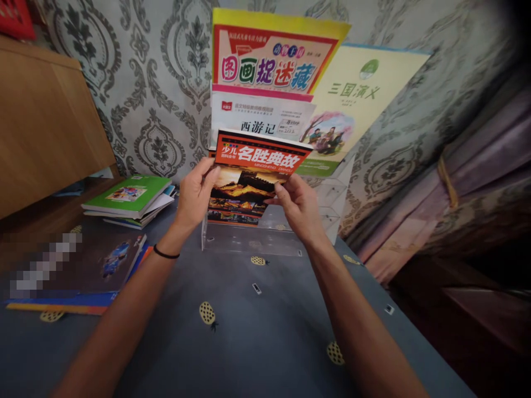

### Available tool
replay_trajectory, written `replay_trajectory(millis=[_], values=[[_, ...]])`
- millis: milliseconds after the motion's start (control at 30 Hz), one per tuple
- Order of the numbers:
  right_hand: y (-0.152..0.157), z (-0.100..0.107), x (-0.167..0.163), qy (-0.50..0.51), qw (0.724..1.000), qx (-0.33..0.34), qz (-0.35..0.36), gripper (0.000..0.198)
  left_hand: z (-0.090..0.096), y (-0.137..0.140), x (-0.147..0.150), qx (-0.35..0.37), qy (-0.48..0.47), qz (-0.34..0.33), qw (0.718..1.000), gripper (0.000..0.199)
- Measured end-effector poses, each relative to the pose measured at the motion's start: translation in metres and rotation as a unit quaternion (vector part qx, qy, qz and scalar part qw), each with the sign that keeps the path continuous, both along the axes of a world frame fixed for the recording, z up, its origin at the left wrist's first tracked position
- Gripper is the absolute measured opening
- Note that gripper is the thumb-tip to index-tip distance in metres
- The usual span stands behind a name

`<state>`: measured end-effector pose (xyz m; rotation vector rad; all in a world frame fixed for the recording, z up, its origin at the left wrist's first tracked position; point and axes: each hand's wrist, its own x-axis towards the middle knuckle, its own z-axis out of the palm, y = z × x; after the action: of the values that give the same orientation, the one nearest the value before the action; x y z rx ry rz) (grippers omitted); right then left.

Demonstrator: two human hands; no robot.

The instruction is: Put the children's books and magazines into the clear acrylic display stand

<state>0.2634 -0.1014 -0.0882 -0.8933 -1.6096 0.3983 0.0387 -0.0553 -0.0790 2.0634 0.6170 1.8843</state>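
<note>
Between my two hands is a book (249, 182) with a red and black cover and a picture of the Great Wall. My left hand (198, 190) grips its left edge, thumb on the front. On the right side, my right hand (299, 205) pinches the cover's edge between thumb and fingers. The book stands upright at the lower front of a clear tiered rack (265, 240). Behind it in the rack rise a white book (253, 113), a yellow-and-red picture book (274, 52) and a pale green book (360, 94).
At the left lie a stack topped by a green book (128, 196) and a pile under a dark book (91, 265). A wooden cabinet (50, 127) stands beyond them. The table has a blue pineapple-print cloth (249, 342). A curtain (435, 204) hangs at right, before patterned wallpaper (145, 83).
</note>
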Motion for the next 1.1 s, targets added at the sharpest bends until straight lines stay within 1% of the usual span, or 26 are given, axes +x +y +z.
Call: replay_trajectory(millis=[167,367,533,667,733,833,933,1100], values=[[0.001,-0.001,-0.001,-0.006,1.000,0.003,0.005,0.044,-0.003,0.005,-0.005,0.012,0.005,0.027,1.000,0.028],[0.005,-0.006,-0.001,-0.017,1.000,-0.005,0.001,0.043,-0.011,0.010,-0.008,0.016,0.016,0.080,0.997,0.029],[0.007,-0.008,0.005,-0.041,0.999,-0.015,0.005,0.045,-0.012,0.008,-0.010,0.033,0.048,0.095,0.994,0.029],[0.008,-0.009,0.009,-0.091,0.995,0.000,-0.034,0.036,-0.011,0.007,-0.014,0.046,0.096,0.137,0.985,0.027],[0.007,-0.009,0.010,-0.123,0.990,0.015,-0.067,0.029,-0.011,0.007,-0.017,0.055,0.127,0.171,0.975,0.027],[0.007,-0.009,0.010,-0.176,0.977,0.030,-0.112,0.021,-0.013,0.006,-0.021,0.046,0.180,0.214,0.959,0.026],[0.007,-0.008,0.009,-0.215,0.967,0.040,-0.134,0.014,-0.015,0.005,-0.025,0.035,0.218,0.232,0.947,0.028],[0.007,-0.007,0.008,-0.236,0.960,0.035,-0.146,0.011,-0.017,0.004,-0.026,0.030,0.237,0.250,0.938,0.030]])
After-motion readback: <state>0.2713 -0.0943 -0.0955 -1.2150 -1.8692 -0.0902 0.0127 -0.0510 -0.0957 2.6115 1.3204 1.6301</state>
